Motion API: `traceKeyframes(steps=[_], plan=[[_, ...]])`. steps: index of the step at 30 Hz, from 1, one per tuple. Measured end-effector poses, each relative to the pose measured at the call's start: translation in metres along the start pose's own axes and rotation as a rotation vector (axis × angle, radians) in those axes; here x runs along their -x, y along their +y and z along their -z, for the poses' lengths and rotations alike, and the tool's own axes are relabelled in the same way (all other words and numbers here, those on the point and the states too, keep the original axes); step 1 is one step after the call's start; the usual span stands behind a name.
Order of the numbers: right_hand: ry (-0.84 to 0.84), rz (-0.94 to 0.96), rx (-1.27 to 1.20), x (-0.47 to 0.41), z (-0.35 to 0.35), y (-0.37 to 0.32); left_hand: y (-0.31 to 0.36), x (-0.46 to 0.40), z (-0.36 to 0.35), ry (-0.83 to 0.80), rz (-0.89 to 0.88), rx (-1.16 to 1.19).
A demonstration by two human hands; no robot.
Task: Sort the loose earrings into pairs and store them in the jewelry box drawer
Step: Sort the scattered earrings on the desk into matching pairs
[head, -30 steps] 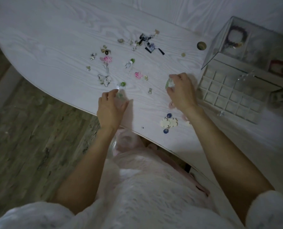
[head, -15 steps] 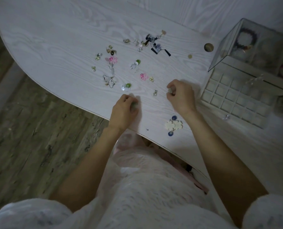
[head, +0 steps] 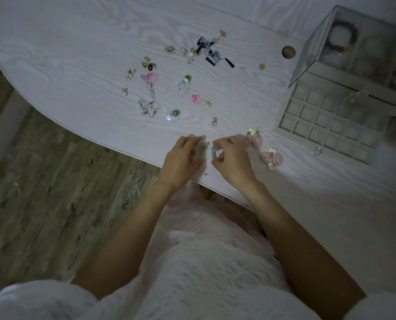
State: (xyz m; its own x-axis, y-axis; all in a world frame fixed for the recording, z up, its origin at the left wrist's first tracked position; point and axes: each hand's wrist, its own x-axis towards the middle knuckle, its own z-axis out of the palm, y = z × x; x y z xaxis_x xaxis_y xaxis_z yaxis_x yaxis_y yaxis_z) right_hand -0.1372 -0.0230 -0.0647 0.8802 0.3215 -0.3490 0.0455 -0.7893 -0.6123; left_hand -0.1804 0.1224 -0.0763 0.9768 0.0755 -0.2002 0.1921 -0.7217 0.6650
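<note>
My left hand [head: 183,161] and my right hand [head: 233,161] are close together at the table's near edge. Each pinches a pale green drop earring: one in the left hand [head: 201,150], one in the right hand [head: 214,152]. The two earrings hang side by side, nearly touching. Several loose earrings lie scattered farther back, among them pink flowers [head: 152,77], a green-bead one [head: 174,114] and dark bows [head: 213,56]. A pink-and-cream pair [head: 271,157] lies to the right of my right hand. The open jewelry box drawer [head: 326,125] with its grid of compartments sits at the right.
The clear jewelry box [head: 358,42] stands behind the drawer, holding bracelets. A round hole [head: 288,51] is cut in the white wood-grain table [head: 76,54]. A small clear earring [head: 317,150] lies beside the drawer's front. The floor lies below the curved table edge at left.
Both hands have drawn toward the near table edge and toward each other, bringing the two green earrings side by side. The pink-and-cream pair is now uncovered beside my right hand.
</note>
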Motion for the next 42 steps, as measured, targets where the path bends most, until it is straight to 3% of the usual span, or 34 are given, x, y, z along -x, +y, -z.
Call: traceKeyframes(steps=[8, 15, 22, 26, 29, 34, 38, 42], plan=[[0.033, -0.024, -0.037, 0.004, -0.013, -0.005, 0.012, -0.003, -0.004, -0.055, 0.031, -0.071], [-0.008, -0.042, -0.074, 0.009, -0.016, -0.006, 0.014, -0.001, 0.003, -0.047, 0.093, 0.044], [0.127, 0.168, 0.034, -0.005, 0.024, -0.016, -0.002, -0.008, 0.036, 0.058, 0.2, 0.0], [0.107, 0.355, 0.126, -0.055, 0.039, -0.036, -0.02, -0.032, 0.056, 0.215, 0.101, -0.115], [0.103, 0.436, 0.228, -0.102, 0.043, -0.056, -0.025, -0.057, 0.064, 0.196, 0.042, -0.191], [0.053, 0.329, 0.402, -0.164, 0.03, -0.083, -0.025, -0.077, 0.062, 0.065, 0.075, -0.28], [-0.028, 0.252, 0.453, -0.176, 0.013, -0.088, -0.029, -0.076, 0.061, 0.076, 0.033, -0.245], [-0.023, 0.316, 0.434, -0.17, 0.005, -0.09, -0.03, -0.073, 0.059, 0.093, -0.036, -0.293]])
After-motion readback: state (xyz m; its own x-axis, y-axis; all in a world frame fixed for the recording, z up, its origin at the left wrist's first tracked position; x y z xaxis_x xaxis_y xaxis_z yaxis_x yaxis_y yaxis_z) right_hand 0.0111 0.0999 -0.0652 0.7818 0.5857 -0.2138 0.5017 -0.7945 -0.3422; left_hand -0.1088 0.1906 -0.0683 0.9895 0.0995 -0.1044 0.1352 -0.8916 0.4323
